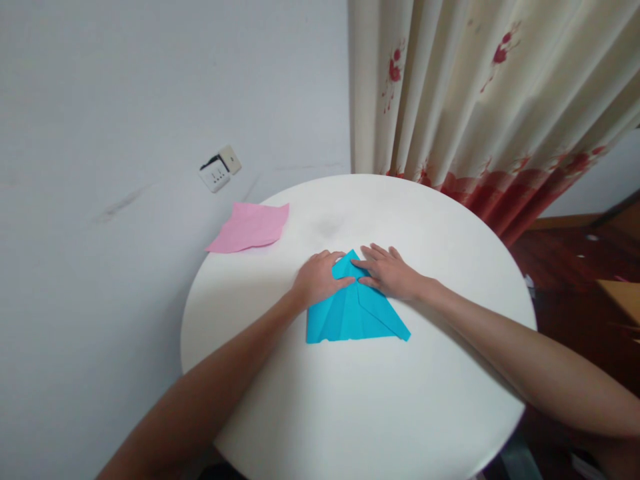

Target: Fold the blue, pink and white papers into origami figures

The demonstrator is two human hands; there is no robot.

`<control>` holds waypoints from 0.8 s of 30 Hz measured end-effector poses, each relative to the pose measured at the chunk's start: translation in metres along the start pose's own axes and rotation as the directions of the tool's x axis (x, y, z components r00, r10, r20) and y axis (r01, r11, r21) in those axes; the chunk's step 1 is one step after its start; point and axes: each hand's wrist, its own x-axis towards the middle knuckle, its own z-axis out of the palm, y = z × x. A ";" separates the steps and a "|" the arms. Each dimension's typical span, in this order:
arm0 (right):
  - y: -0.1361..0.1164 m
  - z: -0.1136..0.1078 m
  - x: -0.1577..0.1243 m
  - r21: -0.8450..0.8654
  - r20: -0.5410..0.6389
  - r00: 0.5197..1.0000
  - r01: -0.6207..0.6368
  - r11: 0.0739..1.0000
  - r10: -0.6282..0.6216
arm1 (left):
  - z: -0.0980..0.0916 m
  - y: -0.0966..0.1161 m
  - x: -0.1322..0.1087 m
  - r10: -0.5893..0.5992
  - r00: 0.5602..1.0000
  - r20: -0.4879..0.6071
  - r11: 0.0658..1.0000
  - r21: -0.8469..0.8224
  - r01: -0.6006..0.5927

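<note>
A blue sheet of paper (345,319) lies on the white round table (320,407), folded to a point at its far end. Creases run down it, and a folded flap slants along its right side. My left hand (320,277) rests on the paper's upper left edge, thumb stretched across the sheet and fingers near the tip. From the other side, my right hand (389,270) lies on the upper right edge with its fingers spread. Its index finger and thumb touch the paper close to the left thumb. Both hands press down on the sheet; part of its edges is hidden under them.
Pink paper (253,228) lies at the table's far left edge. Behind it is a white wall with a socket (216,175). A cream and red curtain (450,100) hangs beyond the table at the right, above a dark red floor (565,267).
</note>
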 end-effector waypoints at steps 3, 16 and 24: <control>0.000 -0.001 0.000 0.010 0.002 1.000 0.002 1.000 -0.002 | 0.000 0.002 -0.001 0.008 1.000 -0.004 1.000 -0.005 -0.008; 0.000 0.000 0.000 0.004 -0.010 1.000 0.000 1.000 0.000 | 0.002 0.003 -0.001 -0.002 1.000 -0.010 0.999 -0.051 0.002; 0.002 0.001 0.001 0.018 -0.003 1.000 0.005 1.000 -0.005 | 0.001 0.015 -0.008 -0.086 0.996 -0.013 0.996 -0.039 0.085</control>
